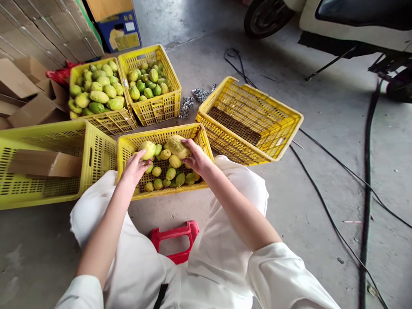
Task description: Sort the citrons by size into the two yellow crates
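Note:
My left hand [134, 166] is closed round a smooth yellow-green citrus fruit [148, 150], held above the near yellow crate [164, 130]. In my right hand [195, 155] is a larger, bumpy citrus fruit [177, 146], pale yellow-green and oblong. Below both hands, several smaller yellow and green fruits [170, 173] lie loose on the crate's perforated bottom. The two held fruits are apart, with a small gap between them. My fingers hide part of each fruit.
Two yellow crates [111, 116] [157, 105] of fruit stand behind. A tilted yellow crate [254, 101] is at right; a larger crate [99, 156] with a cardboard box [45, 163] is at left. A red stool [175, 234] sits between my legs. Cables [367, 189] cross the floor near a parked vehicle [354, 21].

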The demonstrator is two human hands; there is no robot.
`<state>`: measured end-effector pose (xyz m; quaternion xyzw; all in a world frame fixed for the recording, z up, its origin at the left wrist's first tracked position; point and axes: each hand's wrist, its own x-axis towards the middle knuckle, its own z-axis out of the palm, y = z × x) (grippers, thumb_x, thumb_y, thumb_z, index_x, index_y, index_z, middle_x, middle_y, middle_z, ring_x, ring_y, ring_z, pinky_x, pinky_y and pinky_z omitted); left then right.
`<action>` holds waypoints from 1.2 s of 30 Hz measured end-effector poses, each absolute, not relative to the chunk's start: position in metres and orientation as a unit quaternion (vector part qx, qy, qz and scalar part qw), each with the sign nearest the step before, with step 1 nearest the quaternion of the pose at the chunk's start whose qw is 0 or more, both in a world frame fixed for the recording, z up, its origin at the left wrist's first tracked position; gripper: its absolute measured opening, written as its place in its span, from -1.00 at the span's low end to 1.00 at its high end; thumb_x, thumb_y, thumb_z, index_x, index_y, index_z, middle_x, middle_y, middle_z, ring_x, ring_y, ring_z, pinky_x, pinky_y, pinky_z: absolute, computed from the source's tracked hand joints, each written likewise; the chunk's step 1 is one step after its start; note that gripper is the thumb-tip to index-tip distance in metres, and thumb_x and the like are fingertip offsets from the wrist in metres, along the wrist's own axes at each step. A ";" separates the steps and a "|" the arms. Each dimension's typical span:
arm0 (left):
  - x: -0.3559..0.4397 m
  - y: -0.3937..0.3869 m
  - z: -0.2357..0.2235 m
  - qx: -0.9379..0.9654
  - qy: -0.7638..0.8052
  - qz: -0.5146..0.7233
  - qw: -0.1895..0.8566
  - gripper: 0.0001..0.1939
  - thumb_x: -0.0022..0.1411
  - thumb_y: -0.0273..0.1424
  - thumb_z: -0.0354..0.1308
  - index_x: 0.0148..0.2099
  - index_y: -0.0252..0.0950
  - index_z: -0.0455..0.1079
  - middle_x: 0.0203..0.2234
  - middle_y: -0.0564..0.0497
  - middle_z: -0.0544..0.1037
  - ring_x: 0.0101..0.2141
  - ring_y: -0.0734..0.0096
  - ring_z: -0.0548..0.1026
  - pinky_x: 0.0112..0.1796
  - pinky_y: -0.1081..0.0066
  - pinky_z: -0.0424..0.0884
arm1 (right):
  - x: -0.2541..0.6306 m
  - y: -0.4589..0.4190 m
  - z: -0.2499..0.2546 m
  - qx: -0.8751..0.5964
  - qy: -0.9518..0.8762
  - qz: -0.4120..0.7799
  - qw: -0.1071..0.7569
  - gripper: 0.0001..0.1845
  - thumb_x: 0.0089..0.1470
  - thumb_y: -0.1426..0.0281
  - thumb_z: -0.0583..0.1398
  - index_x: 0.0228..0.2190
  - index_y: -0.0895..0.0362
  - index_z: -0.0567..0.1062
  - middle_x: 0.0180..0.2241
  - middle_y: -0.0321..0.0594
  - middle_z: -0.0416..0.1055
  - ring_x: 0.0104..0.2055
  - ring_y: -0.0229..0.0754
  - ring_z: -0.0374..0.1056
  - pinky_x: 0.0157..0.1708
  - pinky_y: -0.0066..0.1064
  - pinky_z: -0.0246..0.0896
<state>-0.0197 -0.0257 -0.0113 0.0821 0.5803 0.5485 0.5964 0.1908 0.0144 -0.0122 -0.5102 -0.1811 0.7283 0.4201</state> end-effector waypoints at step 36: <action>-0.008 -0.023 0.000 0.010 0.526 0.573 0.629 -0.80 0.23 -0.46 0.19 -0.08 -0.31 0.48 -0.35 -0.11 0.67 -0.39 0.29 0.64 -0.43 0.46 0.50 | 0.185 0.012 0.009 -0.457 0.006 0.777 0.434 -0.89 0.24 0.45 0.33 -0.19 0.06 0.53 -0.28 -0.24 0.54 -0.08 -0.10 0.60 -0.11 -0.31 0.70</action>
